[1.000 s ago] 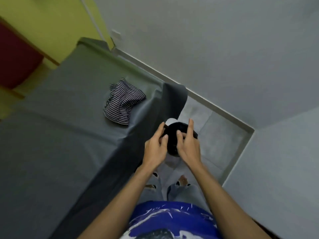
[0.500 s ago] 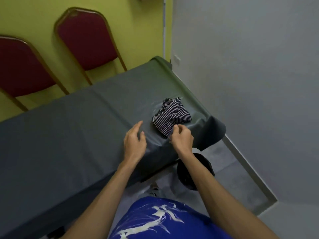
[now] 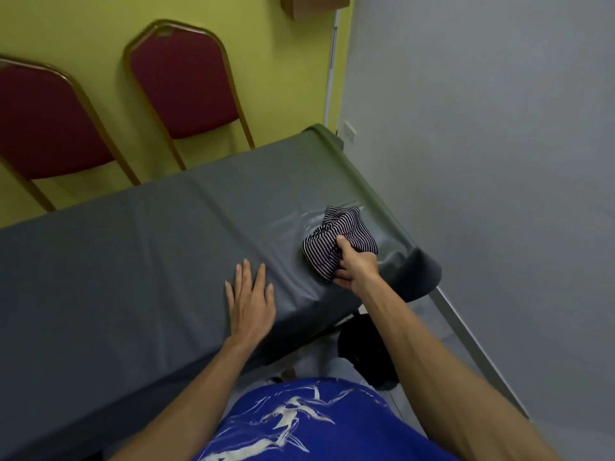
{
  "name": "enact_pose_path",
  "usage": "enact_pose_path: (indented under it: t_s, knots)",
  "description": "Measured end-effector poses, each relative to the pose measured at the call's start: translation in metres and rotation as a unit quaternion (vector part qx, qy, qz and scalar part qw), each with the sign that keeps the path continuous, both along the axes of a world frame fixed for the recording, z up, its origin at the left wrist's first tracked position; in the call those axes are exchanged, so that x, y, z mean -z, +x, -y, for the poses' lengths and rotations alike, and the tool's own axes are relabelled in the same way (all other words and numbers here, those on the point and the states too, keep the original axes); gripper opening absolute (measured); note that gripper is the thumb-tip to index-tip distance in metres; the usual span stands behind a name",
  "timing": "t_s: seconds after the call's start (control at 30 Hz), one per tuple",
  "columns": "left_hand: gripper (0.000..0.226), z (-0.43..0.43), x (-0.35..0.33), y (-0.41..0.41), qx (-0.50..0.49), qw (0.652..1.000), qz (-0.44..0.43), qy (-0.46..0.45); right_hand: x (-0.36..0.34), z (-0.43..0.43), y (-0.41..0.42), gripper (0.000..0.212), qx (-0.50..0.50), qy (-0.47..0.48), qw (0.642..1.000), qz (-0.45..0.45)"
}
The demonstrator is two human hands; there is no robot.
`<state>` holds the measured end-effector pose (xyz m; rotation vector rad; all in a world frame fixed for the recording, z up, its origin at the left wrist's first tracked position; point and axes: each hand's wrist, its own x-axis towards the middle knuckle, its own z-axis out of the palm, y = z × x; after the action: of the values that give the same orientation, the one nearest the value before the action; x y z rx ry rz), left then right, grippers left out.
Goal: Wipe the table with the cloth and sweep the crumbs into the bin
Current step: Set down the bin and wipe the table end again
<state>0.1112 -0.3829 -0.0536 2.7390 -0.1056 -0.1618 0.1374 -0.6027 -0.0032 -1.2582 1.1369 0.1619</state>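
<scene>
A crumpled striped cloth (image 3: 342, 237) lies near the right end of the table (image 3: 133, 261), which is covered in a dark grey sheet. My right hand (image 3: 356, 269) is closed on the cloth's near edge. My left hand (image 3: 251, 302) rests flat on the tabletop to the left of the cloth, fingers spread, holding nothing. A black bin (image 3: 362, 347) stands on the floor below the table's near right corner, partly hidden by my right forearm. I cannot make out any crumbs on the sheet.
Two red chairs (image 3: 186, 88) with gold frames stand against the yellow wall behind the table. A grey wall runs close along the table's right end. The sheet hangs over the near edge and the right corner.
Both hands left the black bin and rose to the table. The right hand closed on the striped cloth, and the left hand settled flat on the sheet.
</scene>
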Motion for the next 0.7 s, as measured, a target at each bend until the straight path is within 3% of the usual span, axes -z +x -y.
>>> enact_pose_path:
  t_s: [0.3, 0.37, 0.5, 0.53, 0.57, 0.63, 0.7]
  knots:
    - [0.058, -0.002, -0.005, 0.004, -0.016, 1.000, -0.004, 0.007, -0.005, -0.009, 0.021, 0.045, 0.053, -0.033, 0.998, 0.020]
    - [0.058, -0.005, -0.004, 0.006, -0.021, 1.000, 0.000, 0.010, -0.006, -0.011, 0.028, 0.058, 0.085, -0.009, 0.996, 0.035]
    - [0.059, -0.008, -0.008, 0.018, -0.038, 0.999, 0.004, 0.008, -0.012, -0.015, 0.041, 0.119, 0.118, 0.047, 0.990, 0.068]
    - [0.059, -0.007, -0.009, 0.022, -0.042, 0.999, 0.004, 0.005, -0.014, -0.014, 0.044, 0.123, 0.120, 0.054, 0.989, 0.066]
    - [0.059, -0.006, -0.010, 0.025, -0.048, 0.999, 0.002, 0.002, -0.020, -0.013, 0.048, 0.112, 0.113, 0.055, 0.990, 0.071]
    - [0.060, -0.003, -0.011, 0.027, -0.064, 0.998, -0.004, -0.011, -0.035, -0.009, 0.057, 0.064, 0.066, 0.033, 0.994, 0.087]
    - [0.059, 0.002, -0.014, 0.028, -0.098, 0.994, -0.012, -0.046, -0.049, -0.007, 0.067, 0.036, -0.015, 0.008, 0.993, 0.116]
